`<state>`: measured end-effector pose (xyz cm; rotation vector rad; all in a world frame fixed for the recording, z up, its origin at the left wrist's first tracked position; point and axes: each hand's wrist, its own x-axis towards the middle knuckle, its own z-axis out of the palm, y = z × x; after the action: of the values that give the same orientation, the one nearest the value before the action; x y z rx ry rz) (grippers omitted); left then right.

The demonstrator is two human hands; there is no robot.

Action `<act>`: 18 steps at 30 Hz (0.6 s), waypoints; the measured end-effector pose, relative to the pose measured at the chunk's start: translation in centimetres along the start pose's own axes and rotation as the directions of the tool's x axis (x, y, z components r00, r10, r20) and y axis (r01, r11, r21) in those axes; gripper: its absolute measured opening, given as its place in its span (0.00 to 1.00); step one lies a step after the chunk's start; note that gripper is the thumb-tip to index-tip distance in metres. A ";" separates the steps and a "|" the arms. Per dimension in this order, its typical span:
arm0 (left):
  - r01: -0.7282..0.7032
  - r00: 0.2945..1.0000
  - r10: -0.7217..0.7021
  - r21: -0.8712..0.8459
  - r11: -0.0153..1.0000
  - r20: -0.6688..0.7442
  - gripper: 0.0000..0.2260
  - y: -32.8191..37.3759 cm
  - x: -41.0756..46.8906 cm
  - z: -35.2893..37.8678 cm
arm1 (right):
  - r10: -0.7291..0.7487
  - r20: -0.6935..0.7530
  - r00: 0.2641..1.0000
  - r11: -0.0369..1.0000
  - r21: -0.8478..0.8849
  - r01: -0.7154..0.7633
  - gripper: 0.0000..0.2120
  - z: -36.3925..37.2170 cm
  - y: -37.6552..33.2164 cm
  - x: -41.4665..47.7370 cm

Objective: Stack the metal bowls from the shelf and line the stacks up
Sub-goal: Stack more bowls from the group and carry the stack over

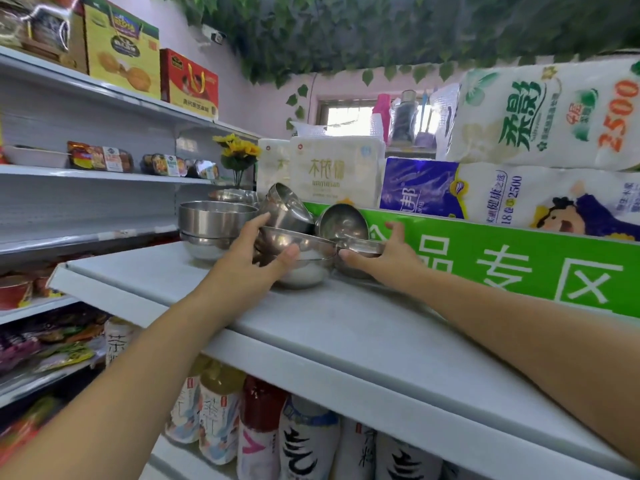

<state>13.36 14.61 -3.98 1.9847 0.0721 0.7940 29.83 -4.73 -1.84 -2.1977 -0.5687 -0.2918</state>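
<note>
Several metal bowls stand on the white top shelf (346, 327). My left hand (249, 258) grips the rim of the middle stack (304, 258), thumb in front and fingers behind. A tilted bowl (287, 209) leans on top of that stack. My right hand (388, 258) holds a small bowl (360, 249) beside it, thumb on the front rim. Another bowl (343, 223) stands on edge behind the small one, its inside facing me. To the left is a stack of upright bowls (214, 226), and one more bowl (235, 195) sits behind them.
A green sign (519, 265) with white characters runs along the shelf's right side. Packs of tissue paper (332, 171) and toilet rolls (554, 116) are piled behind the bowls. Yellow artificial flowers (237, 150) stand at the back. Bottles (304, 441) fill the shelf below.
</note>
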 end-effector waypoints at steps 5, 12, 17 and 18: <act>0.005 1.000 -0.004 0.029 1.000 -0.026 0.28 -0.3 -0.1 -0.1 | -0.042 -0.100 0.994 0.980 0.187 0.061 0.52 -0.6 0.3 -0.7; -0.007 1.000 0.008 0.045 0.999 -0.020 0.29 -0.1 -0.4 -0.2 | -0.131 -0.073 0.989 0.883 0.444 0.149 0.49 -2.0 -4.4 -2.8; -0.012 1.000 0.012 0.009 1.000 0.005 0.41 0.3 -0.7 -0.2 | -0.183 -0.005 0.983 0.862 0.481 0.163 0.46 -1.1 -6.1 -3.4; -0.013 1.000 0.013 0.005 1.000 0.006 0.42 0.4 -0.8 -0.1 | -0.190 0.005 0.982 0.864 0.476 0.165 0.46 -0.9 -6.3 -3.5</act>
<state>12.59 14.18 -4.00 1.9944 0.0577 0.7968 23.69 -3.02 1.58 -1.6835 -0.7839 -0.1679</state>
